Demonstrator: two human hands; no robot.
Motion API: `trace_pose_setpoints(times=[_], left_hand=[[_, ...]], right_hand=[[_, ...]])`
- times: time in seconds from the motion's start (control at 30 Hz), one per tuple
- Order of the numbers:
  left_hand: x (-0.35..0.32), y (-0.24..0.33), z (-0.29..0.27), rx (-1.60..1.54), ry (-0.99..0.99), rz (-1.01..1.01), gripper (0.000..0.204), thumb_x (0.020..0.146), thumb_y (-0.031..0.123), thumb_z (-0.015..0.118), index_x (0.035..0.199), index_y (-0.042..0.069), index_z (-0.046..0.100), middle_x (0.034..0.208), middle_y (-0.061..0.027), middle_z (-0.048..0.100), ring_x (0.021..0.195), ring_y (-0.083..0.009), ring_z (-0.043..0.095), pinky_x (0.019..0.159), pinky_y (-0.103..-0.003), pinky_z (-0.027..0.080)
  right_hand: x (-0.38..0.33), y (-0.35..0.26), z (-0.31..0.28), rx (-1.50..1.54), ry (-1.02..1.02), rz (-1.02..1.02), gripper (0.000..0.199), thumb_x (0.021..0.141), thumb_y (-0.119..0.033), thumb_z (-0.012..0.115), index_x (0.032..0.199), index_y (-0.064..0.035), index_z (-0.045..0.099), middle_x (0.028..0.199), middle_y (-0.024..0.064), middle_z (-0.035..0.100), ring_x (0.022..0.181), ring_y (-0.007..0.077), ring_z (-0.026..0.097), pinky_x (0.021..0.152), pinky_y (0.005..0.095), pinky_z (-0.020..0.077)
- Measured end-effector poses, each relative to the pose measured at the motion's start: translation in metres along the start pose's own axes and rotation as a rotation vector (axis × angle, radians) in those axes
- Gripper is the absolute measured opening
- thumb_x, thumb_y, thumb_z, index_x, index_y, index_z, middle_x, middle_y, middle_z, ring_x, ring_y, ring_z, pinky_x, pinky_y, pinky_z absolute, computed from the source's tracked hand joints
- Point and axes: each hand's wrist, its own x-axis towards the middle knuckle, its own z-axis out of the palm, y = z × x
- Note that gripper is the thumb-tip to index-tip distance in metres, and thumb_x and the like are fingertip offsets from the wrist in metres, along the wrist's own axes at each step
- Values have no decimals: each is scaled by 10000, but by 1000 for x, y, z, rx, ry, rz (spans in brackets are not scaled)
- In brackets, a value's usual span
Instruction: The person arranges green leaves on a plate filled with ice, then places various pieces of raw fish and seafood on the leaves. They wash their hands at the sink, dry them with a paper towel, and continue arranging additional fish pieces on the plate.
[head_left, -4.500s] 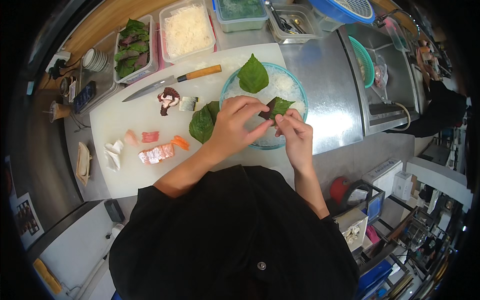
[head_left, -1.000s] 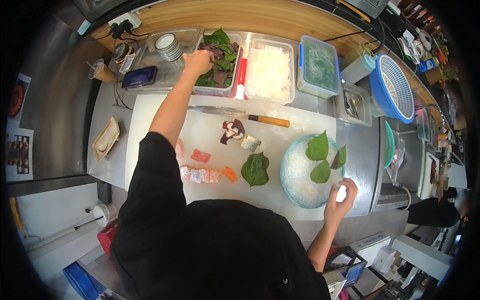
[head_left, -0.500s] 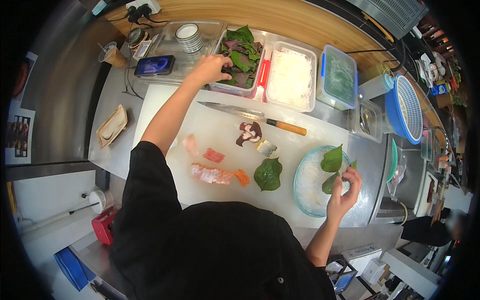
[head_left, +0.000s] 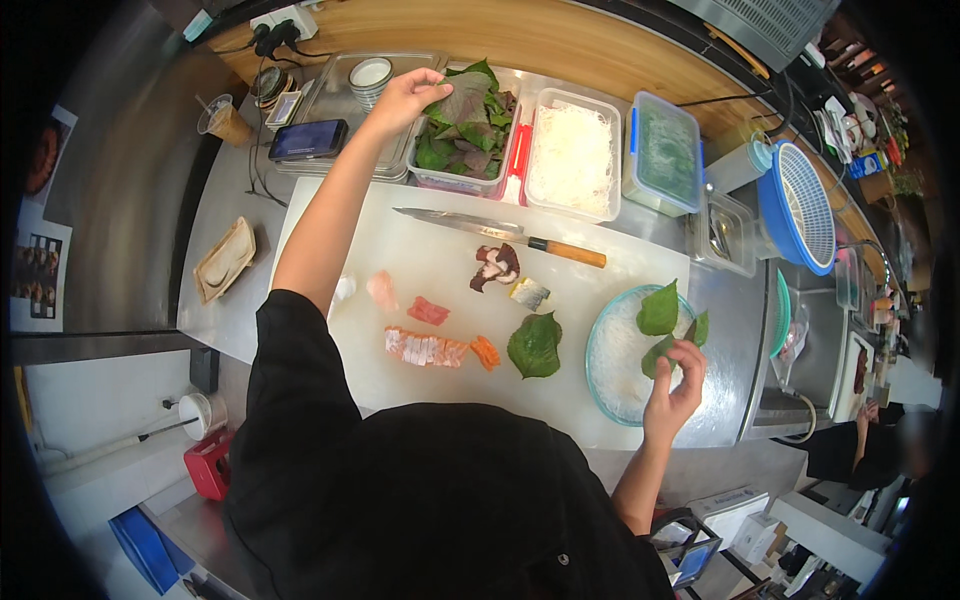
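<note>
The left hand (head_left: pixel 405 95) is stretched out over the far edge of the white cutting board (head_left: pixel 420 385), fingers pinched on a green-purple leaf (head_left: pixel 466 98) lifted just above the clear tub of leaves (head_left: pixel 462 140). The right hand (head_left: pixel 675 385) rests at the near rim of the pale blue plate (head_left: pixel 600 385), fingers loosely curled and touching a green leaf (head_left: pixel 657 353) lying there — a second leaf (head_left: pixel 659 309) sits just beyond it on the plate.

The board has open room along its near edge and in its far left corner. Across its far side lies a long knife (head_left: pixel 495 233) with a wooden handle, blade pointing left. Below it sit dark octopus pieces (head_left: pixel 497 265), then sliced fish (head_left: pixel 425 347) in a row and a single leaf on the board (head_left: pixel 534 346), just left of the plate.

Along the back wall, tubs stand side by side: the leaf tub, then one of white shredded radish (head_left: pixel 570 155) with a red strip between them, then a lidded box with a blue rim (head_left: pixel 662 152) holding something green. Farther right a blue colander (head_left: pixel 797 205) sits tilted near the sink edge. At the far left a dark phone (head_left: pixel 307 139) lies flat on a steel tray (head_left: pixel 340 95), and a small tan dish (head_left: pixel 223 260) sits on the steel counter, well apart from the board.
</note>
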Motion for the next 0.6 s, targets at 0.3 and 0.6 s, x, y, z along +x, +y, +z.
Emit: trace_pose_setpoints(times=[0.3, 0.6], left_hand=[[-185, 89, 150, 451, -9, 1095, 203, 704, 26, 844, 881, 94, 773, 934, -31, 743, 848, -231, 707, 744, -343, 540], [-262, 99, 201, 122, -192, 793, 175, 763, 21, 838, 927, 52, 784, 965, -57, 754, 848, -229, 727, 767, -332, 580]], right_hand=[[26, -52, 52, 896, -311, 394, 369, 975, -28, 684, 1330, 57, 625, 1208, 189, 714, 1091, 248, 708, 884, 361, 592], [6, -27, 26, 914, -331, 385, 422, 959, 38, 687, 1364, 92, 586, 1151, 182, 728, 985, 194, 722, 835, 344, 634]])
